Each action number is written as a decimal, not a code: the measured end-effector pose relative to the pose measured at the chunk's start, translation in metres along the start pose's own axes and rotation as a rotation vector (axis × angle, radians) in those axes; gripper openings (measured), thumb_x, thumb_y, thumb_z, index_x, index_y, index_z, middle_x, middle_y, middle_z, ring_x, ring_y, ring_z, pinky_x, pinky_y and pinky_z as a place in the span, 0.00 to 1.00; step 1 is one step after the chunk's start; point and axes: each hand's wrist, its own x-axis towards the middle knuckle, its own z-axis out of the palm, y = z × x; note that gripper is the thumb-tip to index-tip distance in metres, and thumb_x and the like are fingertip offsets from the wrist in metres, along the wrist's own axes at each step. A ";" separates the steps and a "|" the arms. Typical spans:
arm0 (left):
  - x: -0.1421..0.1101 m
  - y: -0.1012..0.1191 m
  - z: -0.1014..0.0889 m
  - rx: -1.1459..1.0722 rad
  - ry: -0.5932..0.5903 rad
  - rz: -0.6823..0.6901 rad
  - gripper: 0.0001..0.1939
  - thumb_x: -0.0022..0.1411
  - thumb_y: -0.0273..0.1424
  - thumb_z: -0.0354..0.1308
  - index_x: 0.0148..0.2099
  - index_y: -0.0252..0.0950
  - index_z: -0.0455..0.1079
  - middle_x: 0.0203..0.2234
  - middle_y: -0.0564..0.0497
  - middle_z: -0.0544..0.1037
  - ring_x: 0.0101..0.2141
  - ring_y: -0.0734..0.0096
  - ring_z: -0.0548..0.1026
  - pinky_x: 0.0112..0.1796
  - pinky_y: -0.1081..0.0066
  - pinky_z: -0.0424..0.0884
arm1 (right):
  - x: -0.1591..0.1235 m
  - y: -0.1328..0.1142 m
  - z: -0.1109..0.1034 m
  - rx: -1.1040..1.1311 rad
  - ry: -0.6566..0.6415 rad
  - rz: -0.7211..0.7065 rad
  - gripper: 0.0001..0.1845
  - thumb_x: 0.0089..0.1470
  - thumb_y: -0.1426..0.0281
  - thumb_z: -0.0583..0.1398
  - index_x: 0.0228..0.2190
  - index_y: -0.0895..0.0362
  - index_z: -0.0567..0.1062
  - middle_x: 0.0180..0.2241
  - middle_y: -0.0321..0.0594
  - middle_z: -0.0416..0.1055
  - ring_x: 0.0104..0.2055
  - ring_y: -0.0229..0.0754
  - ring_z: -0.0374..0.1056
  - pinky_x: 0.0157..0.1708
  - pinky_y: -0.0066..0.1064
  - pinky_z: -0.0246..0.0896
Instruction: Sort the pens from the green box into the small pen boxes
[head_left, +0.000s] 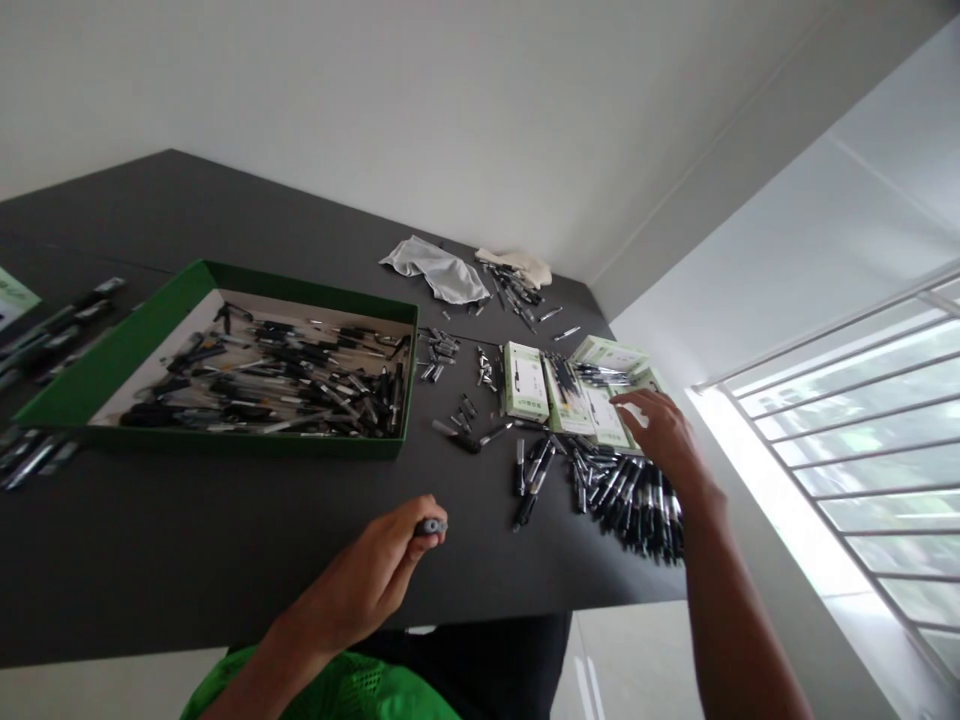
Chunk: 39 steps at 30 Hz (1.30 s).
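The left hand (386, 562) is closing its fingers around a dark pen-like piece (430, 526), whose end is pointing out past the thumb, above the bare dark tabletop (465, 560). The right hand (664, 432) is hovering at or touching the green-and-white pen boxes (526, 382) — whether its fingers are gripping anything, I cannot tell, because something whitish is showing just by the fingertips.

Left of the right hand, the boxes are lying side by side, and an open box (611, 353) is sitting just beyond it. Below the right hand, a thick row of black pens (637, 505) is fanning out towards the near edge, partly hidden by the wrist. Between the two hands, a few loose pens (534, 478) are lying on the table.

Beyond the left hand and to its left, a green tray (150, 330) is holding a jumbled heap of pens and parts. Straight ahead of the left hand, small clear pieces (439, 352) are lying beside the tray, and farther on a white cloth (441, 270) is resting crumpled.
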 end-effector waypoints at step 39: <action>0.001 0.000 0.001 0.028 0.016 0.047 0.16 0.79 0.40 0.43 0.41 0.39 0.66 0.30 0.52 0.75 0.31 0.72 0.75 0.39 0.77 0.72 | 0.047 -0.110 0.038 -0.103 -0.199 0.168 0.15 0.66 0.59 0.59 0.38 0.53 0.83 0.40 0.44 0.78 0.45 0.49 0.73 0.47 0.38 0.59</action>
